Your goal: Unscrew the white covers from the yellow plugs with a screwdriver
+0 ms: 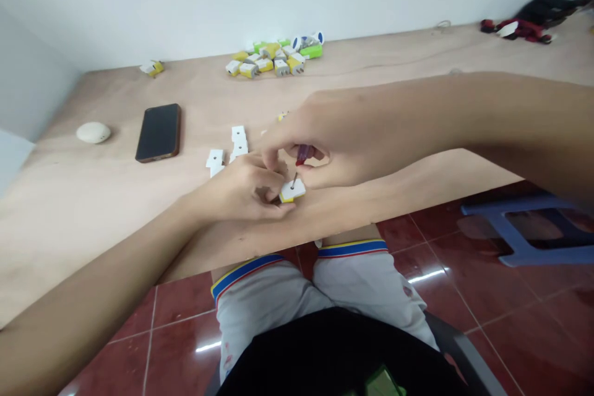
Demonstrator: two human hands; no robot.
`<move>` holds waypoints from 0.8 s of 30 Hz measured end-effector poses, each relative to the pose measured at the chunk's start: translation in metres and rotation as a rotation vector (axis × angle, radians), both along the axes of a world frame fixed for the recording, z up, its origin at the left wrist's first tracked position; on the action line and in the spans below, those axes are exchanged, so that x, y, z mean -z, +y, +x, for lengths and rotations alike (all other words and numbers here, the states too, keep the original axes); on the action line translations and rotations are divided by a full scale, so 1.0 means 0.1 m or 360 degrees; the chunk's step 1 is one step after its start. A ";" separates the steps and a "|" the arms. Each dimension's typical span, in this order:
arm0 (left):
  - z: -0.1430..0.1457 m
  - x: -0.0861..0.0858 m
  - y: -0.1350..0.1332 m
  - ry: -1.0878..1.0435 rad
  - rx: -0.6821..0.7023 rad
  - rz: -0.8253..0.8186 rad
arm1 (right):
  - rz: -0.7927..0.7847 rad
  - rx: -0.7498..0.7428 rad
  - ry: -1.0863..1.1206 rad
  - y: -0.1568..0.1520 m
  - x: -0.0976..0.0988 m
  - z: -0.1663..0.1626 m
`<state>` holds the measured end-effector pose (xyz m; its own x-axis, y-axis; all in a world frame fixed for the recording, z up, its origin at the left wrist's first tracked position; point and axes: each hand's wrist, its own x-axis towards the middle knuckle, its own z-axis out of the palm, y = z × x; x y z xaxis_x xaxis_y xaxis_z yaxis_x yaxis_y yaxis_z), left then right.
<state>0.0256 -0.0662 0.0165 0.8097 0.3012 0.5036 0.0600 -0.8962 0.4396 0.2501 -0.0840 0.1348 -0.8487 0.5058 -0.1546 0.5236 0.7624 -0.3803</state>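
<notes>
My left hand (248, 189) is closed round a small white and yellow plug adapter (293, 191), holding it near the table's front edge. My right hand (325, 145) grips a small screwdriver with a red handle (302, 153); its metal tip stands in a hole on the adapter's white top. Just behind my hands lie a few white cover pieces (238, 141) on the wooden table (93, 198).
A black phone (159, 132) and a white oval object (93, 132) lie to the left. A heap of several yellow, white and green adapters (273, 57) sits at the back, one more (152, 68) apart. Red and black items (524, 28) lie far right. A blue stool (524, 229) stands on the red floor.
</notes>
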 end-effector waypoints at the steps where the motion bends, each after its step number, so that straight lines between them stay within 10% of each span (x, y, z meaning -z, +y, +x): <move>1: 0.00 0.00 0.00 -0.0003 -0.0010 -0.0005 | 0.0025 0.0004 -0.0043 -0.01 -0.01 0.00; 24: -0.04 0.02 -0.02 0.0119 -0.0134 -0.0042 | 0.0100 0.0059 0.0083 0.04 0.07 -0.01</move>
<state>0.0219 -0.0677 0.0147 0.8162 0.3821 0.4334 0.1680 -0.8747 0.4546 0.2496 -0.0804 0.1281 -0.8354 0.5441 -0.0774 0.5324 0.7663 -0.3597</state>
